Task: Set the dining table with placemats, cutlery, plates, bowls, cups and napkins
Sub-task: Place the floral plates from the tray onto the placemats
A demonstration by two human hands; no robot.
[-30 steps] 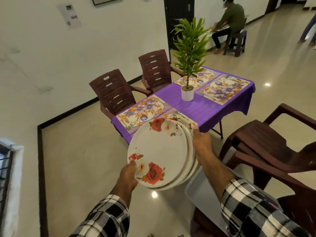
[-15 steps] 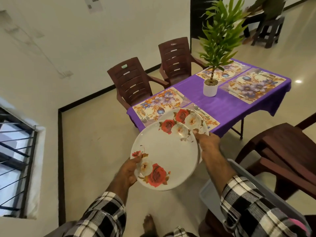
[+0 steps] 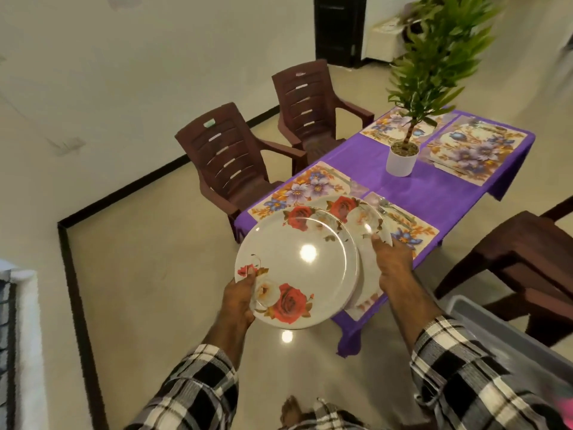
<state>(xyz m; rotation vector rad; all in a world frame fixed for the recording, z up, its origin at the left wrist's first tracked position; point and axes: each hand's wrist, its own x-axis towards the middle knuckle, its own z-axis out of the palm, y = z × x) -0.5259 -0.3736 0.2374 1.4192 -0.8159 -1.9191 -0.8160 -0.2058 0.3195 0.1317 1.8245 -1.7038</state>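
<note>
From the head camera I look down on a person's two hands carrying rose-patterned dinner plates above the near corner of a dining table point(image 3: 412, 193) draped in a purple tablecloth point(image 3: 434, 197).

The left hand point(image 3: 238, 297) grips the near-left rim of the top plate point(image 3: 297, 268), thumb curled over the rim beside a printed white rose. This round plate faces up, roughly level, its red roses at the far edge and the near edge.

The right hand point(image 3: 392, 262) holds a second plate point(image 3: 361, 221) lower and further right, thumb pressed on its upper face, fingers hidden beneath. It slides out from under the top plate toward the near-right floral placemat point(image 3: 409, 228) — I cannot tell whether more plates are stacked between them.

Cutlery point(image 3: 393, 209) lies along that placemat, its long axis running away and to the right. Three more floral placemats — one at near left point(image 3: 304, 187) and two at the far end point(image 3: 474, 150) — lie flat. A potted plant point(image 3: 401, 159) stands mid-table. Two brown plastic chairs point(image 3: 229, 159) sit along the table's left side.
</note>
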